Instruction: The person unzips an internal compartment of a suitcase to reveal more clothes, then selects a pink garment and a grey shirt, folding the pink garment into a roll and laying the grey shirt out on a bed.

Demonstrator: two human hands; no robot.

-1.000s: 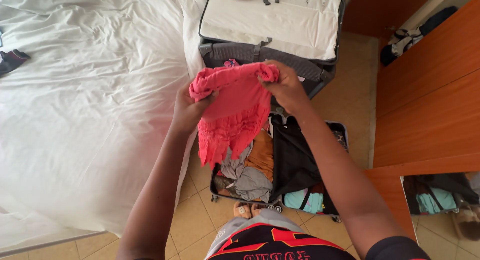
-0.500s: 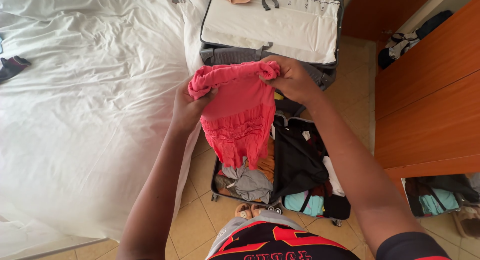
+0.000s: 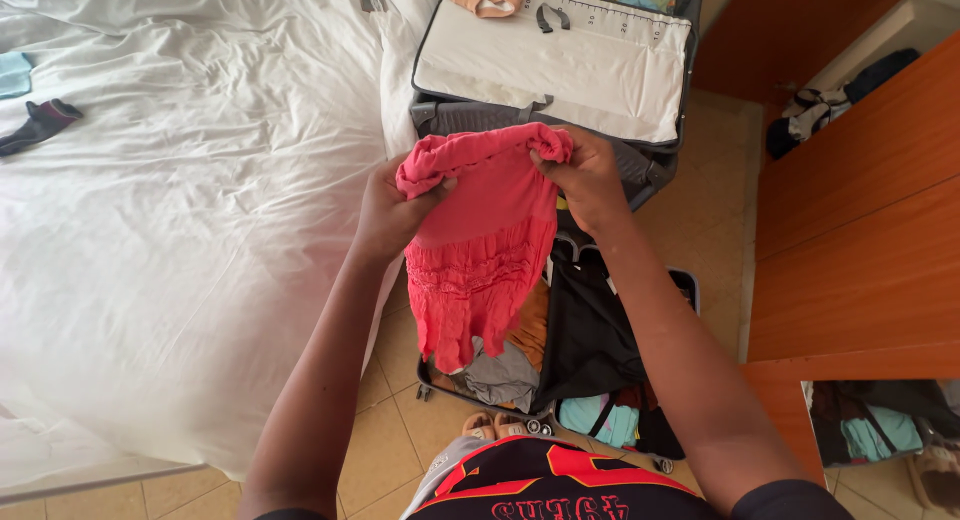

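I hold a pink gathered garment [image 3: 478, 240] up by its top edge, and it hangs down over an open suitcase [image 3: 590, 330] on the floor. My left hand [image 3: 392, 212] grips the garment's left corner. The right corner is pinched in my right hand [image 3: 583, 178]. Below the garment, the suitcase is full of loose clothes: grey [image 3: 500, 372], orange [image 3: 528, 325], black and teal [image 3: 590, 416] pieces.
A second open suitcase [image 3: 555, 65] with a white lining lies beyond my hands. A bed with a white sheet [image 3: 180, 210] fills the left, with a dark sock [image 3: 40, 123] on it. Wooden furniture [image 3: 850, 240] stands at the right on a tiled floor.
The garment stays held in both hands; its lower part hangs straighter and longer now. The view has shifted slightly, so hands and suitcases sit a little lower and to the right.
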